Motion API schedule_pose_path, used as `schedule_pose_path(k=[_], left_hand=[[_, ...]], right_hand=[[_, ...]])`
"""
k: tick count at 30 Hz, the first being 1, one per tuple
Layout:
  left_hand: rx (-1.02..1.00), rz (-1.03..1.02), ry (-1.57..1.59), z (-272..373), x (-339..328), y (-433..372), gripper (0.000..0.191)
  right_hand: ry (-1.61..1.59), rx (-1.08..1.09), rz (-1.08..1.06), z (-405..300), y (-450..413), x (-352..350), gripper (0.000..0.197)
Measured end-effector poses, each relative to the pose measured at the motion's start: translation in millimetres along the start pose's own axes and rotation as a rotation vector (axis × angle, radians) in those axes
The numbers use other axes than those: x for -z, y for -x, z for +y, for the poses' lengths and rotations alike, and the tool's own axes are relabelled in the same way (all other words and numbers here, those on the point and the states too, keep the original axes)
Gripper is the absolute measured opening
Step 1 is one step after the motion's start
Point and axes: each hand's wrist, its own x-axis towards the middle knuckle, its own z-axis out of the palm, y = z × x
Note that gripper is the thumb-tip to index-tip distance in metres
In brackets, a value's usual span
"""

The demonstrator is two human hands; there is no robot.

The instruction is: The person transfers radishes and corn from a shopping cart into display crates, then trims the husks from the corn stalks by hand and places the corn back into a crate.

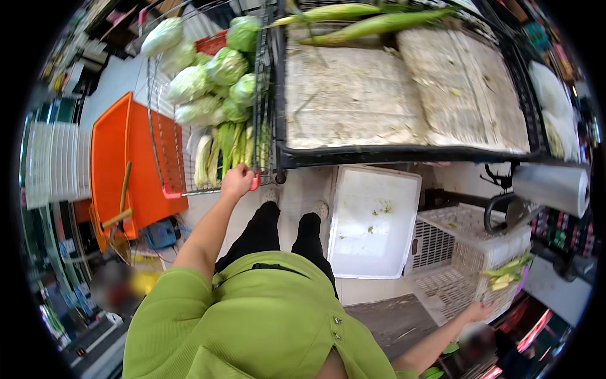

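My left hand point(238, 181) is closed on the rim of a wire shopping cart point(203, 191), beside its red plastic corner. The cart holds several cabbages point(189, 84) with long leafy green vegetables point(232, 144) lying in front of them. Out to the lower right, my right hand point(479, 311) is close to the edge of a white plastic crate point(438, 289). Its fingers are too small and blurred to show whether they grip anything. Corn husks point(506, 274) hang over the crate just above that hand.
A black-edged display bin point(402, 152) with two unhusked ears of corn point(378, 26) adjoins the cart. Below it lies a white foam box point(374, 222) with leaf scraps. An orange tub point(142, 166) stands left, and a plastic film roll point(551, 189) sticks out at right.
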Motion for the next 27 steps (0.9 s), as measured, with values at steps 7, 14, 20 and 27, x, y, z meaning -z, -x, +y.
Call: schedule_pose_path(k=[7,14,20,27], left_hand=[[-0.055,-0.385,0.139,-52,1,-39,0.030],[0.322,-0.563,0.720,-116,-36,-157,0.013],[0.367,-0.566,0.580,-132,-105,-231,0.034],[0.614,-0.491,0.690,-125,-155,-260,0.064]], right_hand=[[-0.064,0.319,-0.539,-59,169,20,0.050],[-0.430,-0.133,-0.982,-240,286,98,0.040],[-0.560,-0.020,-1.248,-424,321,176,0.021],[-0.688,0.109,-1.060,-566,310,212,0.012]])
